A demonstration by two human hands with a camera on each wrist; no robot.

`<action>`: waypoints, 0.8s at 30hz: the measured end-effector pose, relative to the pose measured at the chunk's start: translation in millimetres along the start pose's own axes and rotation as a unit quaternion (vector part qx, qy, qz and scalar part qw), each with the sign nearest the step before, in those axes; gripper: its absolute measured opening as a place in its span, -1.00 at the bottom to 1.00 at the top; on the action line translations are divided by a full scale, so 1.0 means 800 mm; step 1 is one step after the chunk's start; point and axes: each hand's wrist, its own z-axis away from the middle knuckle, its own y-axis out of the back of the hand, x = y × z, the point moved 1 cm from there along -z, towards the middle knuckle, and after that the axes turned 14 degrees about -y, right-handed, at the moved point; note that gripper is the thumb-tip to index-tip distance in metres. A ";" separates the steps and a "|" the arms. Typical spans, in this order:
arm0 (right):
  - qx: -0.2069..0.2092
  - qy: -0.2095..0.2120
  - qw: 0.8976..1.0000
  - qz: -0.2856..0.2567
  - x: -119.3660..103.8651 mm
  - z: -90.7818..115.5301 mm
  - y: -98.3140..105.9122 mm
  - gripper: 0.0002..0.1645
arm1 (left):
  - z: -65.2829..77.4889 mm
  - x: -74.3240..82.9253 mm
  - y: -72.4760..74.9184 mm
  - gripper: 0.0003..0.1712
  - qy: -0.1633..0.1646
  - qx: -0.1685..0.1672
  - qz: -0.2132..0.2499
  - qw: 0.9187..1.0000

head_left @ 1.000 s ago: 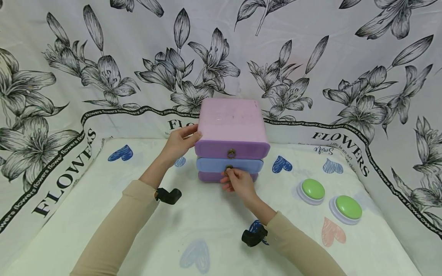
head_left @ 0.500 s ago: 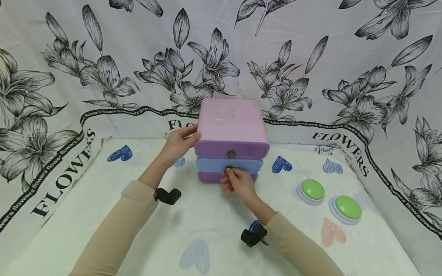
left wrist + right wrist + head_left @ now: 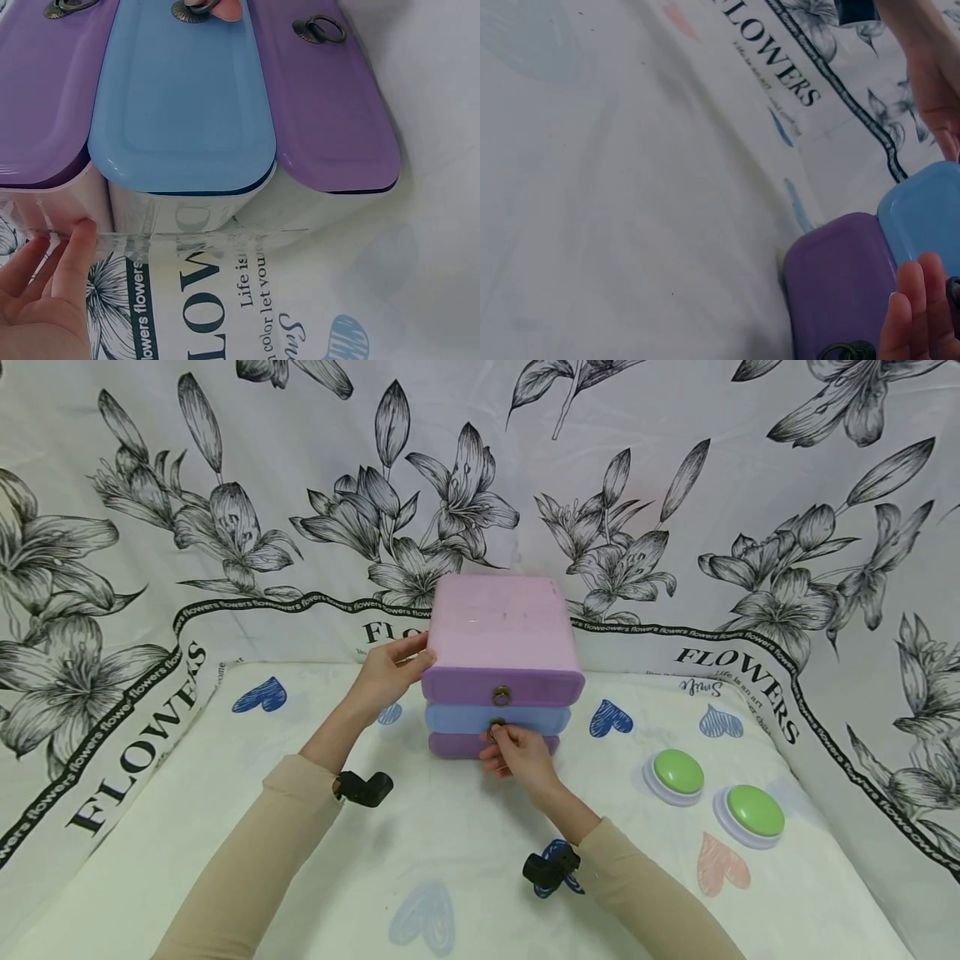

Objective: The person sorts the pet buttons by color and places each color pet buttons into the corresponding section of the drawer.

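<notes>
A small three-tier drawer box (image 3: 501, 620) has a pink top and drawer fronts in purple, blue and purple. Each front carries a bronze ring pull; the top one (image 3: 502, 695) hangs free. My right hand (image 3: 523, 762) pinches the ring pull of the blue drawer (image 3: 457, 719) between thumb and forefinger, its other fingers loosely bent below. My left hand (image 3: 388, 678) rests against the box's left side near the top, fingers extended. In the left wrist view, the left fingertips (image 3: 84, 232) touch the pale side wall, and all the fronts sit close to the casing.
Two green push buttons (image 3: 678, 771) (image 3: 755, 811) on white bases lie to the right. A white cloth (image 3: 315, 877) printed with hearts covers the table. Behind the box rises a flower-print backdrop (image 3: 637, 410). Black cameras are strapped at both wrists.
</notes>
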 end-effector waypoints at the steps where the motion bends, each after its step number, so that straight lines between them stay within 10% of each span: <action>1: -0.002 0.000 1.000 0.000 0.000 0.000 0.001 -0.51 | 0.000 0.000 0.000 -0.34 0.000 0.000 0.001 1.000; 24: 0.041 0.003 0.997 0.058 0.033 -0.002 0.006 -0.61 | 0.006 0.018 0.000 -0.37 0.006 -0.009 0.018 1.000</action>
